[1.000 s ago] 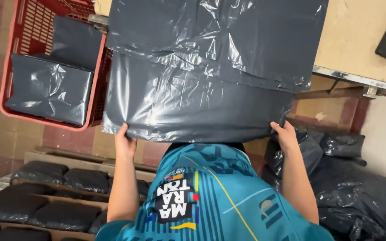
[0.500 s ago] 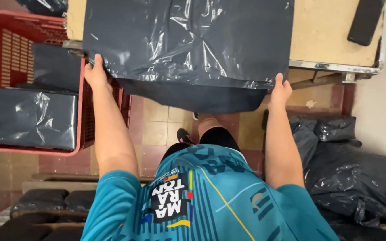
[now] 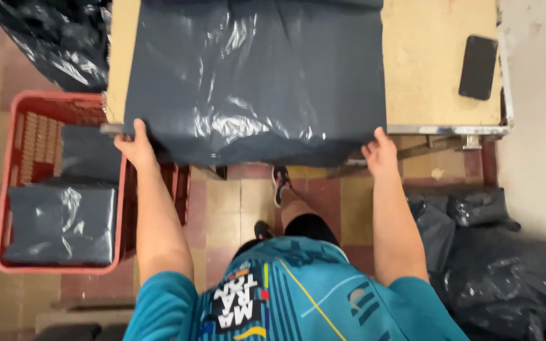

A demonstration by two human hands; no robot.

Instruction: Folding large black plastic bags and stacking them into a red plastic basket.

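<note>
Dark grey plastic, a large bag [image 3: 254,82], lies spread over the wooden table [image 3: 437,69] at upper centre, its near edge hanging off. The left hand [image 3: 137,146] and right hand [image 3: 380,153] each pinch a lower corner. The spreading looks nearly done; wrinkles remain. Folded bags [image 3: 61,224] sit in the red crate [image 3: 121,208] at left.

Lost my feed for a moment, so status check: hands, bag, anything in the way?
Left hand and right hand both grip the near edge of the dark plastic bag. Bag spread on wooden table. Black phone lies clear, right of it.
</note>
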